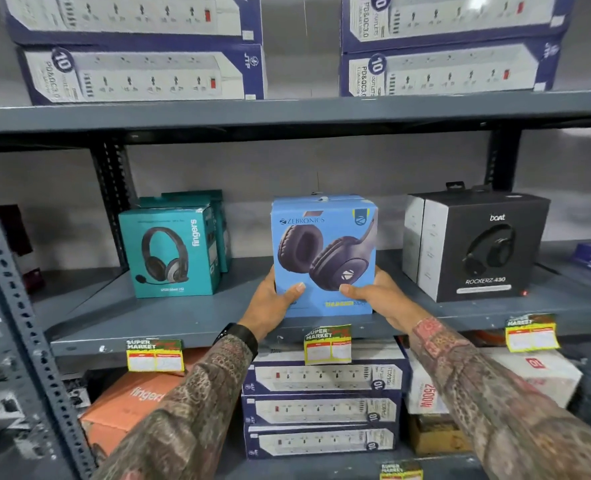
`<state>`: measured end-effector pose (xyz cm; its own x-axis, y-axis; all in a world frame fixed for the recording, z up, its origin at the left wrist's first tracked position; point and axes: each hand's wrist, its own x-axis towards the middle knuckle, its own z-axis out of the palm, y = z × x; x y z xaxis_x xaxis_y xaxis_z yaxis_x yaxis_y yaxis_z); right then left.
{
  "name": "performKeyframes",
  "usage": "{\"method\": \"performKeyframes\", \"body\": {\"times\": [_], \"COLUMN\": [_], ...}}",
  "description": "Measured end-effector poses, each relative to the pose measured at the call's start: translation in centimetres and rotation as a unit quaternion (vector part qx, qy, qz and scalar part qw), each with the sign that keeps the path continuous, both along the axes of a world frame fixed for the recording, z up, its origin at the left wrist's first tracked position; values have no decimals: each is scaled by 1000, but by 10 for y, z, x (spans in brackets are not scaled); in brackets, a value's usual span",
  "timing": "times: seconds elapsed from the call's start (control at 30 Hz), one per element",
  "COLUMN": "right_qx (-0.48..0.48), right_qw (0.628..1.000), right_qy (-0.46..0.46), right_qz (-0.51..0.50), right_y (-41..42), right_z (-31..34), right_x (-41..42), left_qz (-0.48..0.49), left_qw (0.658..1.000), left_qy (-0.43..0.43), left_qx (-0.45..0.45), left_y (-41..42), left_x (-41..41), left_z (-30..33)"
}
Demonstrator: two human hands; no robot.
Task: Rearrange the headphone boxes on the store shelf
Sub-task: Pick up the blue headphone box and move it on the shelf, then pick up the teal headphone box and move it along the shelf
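A blue Zebronics headphone box [323, 244] stands upright in the middle of the grey shelf [183, 317], near its front edge. My left hand [273, 301] grips its lower left corner and my right hand [379, 297] grips its lower right corner, thumbs on the front face. A teal Fingers headset box [173, 252] stands to the left with more teal boxes behind it. On the right stands a black Boat Rockerz box [484, 247] with a white-sided box beside it.
Power strip boxes [141, 74] are stacked on the shelf above and in a pile [321, 407] below. An orange box [124, 407] and a white box [543, 372] lie on the lower shelf. Yellow price tags [327, 344] hang from the shelf edge. A perforated upright [20, 323] rises at left.
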<state>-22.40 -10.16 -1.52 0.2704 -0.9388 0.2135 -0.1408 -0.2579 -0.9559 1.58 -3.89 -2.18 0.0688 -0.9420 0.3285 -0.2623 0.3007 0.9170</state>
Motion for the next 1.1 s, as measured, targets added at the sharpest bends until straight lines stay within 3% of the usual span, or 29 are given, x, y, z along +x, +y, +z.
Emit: {"method": "performKeyframes", "body": {"times": [0.17,0.27,0.4,0.47,0.57,0.73,0.8,0.9,1.1], "right_qx": [10,0,-91,-120,-154,-136,-111,-29,53], "right_qw": [999,988,950,955,975,991,993,996,993], "right_qy": [11,10,-49,-18,5,11,34,29,-6], "right_qz": [-46,-152,-294,-270,-158,-5,24,80,104], "right_y": [7,29,93,113,116,86,62,19,-41], "right_z": [-5,-10,-39,-53,-50,-5,19,41,34], "right_x": [-1,-2,12,44,116,249,279,304,319], "left_qz": [-15,-5,4,41,152,350,322,206,80], "left_qw": [1000,999,998,996,981,925,942,974,993], "left_qy": [5,40,64,77,92,14,46,95,69], "left_qx": [2,25,-12,-28,-77,-144,-84,6,59], "left_y": [2,7,44,59,70,47,26,-7,-46], "left_x": [9,17,39,68,122,232,269,307,326], "left_z": [-5,-10,-17,-27,-20,10,24,33,26]}}
